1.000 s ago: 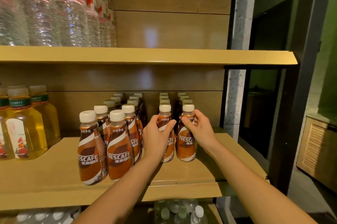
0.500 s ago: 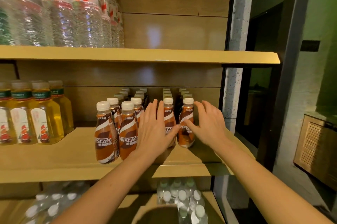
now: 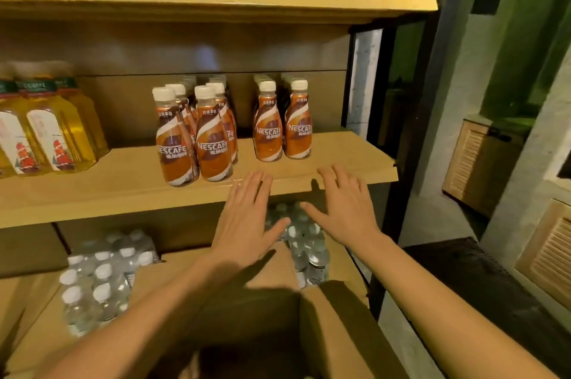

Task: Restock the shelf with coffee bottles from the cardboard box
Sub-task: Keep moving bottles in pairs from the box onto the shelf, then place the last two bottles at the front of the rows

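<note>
The coffee bottles (image 3: pixel 213 144) are showing NESCAFE in white letters on their brown labels. Chinese characters are sitting beneath the brand and on the necks, too blurred to read. The yellow bottles (image 3: pixel 71 131) are carrying illegible green neck print.

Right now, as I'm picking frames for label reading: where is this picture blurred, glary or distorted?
Head view: front coffee bottles readable; yellow bottles at the left edge smeared; soft glare on the back panel; left hand shadows the cardboard box; shelf lines tilt with the wide lens.
</note>
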Action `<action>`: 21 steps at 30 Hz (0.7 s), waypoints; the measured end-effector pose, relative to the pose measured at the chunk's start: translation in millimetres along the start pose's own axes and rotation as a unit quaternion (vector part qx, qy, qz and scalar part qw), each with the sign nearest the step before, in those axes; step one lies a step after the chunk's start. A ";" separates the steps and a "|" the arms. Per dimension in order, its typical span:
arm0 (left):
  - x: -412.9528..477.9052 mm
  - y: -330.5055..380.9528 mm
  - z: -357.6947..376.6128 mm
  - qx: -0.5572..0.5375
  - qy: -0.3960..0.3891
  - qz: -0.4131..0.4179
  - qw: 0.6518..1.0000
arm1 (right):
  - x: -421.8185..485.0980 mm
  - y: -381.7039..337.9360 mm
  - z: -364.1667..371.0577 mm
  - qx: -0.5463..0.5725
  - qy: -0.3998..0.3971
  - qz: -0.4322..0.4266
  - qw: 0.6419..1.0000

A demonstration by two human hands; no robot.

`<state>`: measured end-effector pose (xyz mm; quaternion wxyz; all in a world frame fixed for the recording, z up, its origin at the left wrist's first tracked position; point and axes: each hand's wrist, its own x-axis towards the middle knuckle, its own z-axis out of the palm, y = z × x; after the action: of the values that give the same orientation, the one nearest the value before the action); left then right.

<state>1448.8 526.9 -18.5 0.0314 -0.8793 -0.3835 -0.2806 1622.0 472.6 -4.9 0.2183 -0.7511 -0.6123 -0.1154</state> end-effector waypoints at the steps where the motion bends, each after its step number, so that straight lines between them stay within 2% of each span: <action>1: -5.4 -2.4 4.1 -0.001 -0.011 0.003 1.000 | -9.4 0.0 6.5 -0.001 -0.005 0.009 1.000; 10: -51.5 -18.0 54.0 0.007 -0.141 0.076 0.987 | -90.1 -19.3 59.9 -0.030 -0.061 0.131 0.989; 15: -89.4 -50.1 95.6 -0.031 -0.148 0.125 0.980 | -136.2 -39.5 94.1 -0.040 -0.114 0.220 0.968; 21: -115.3 -83.0 148.2 -0.011 -0.301 0.101 0.948 | -184.6 -65.4 136.7 0.001 -0.171 0.312 0.934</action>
<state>1397.7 549.7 -216.0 -0.0674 -0.9572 -0.2814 -0.0026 1504.4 386.4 -194.1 0.1361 -0.9125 -0.3751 0.0896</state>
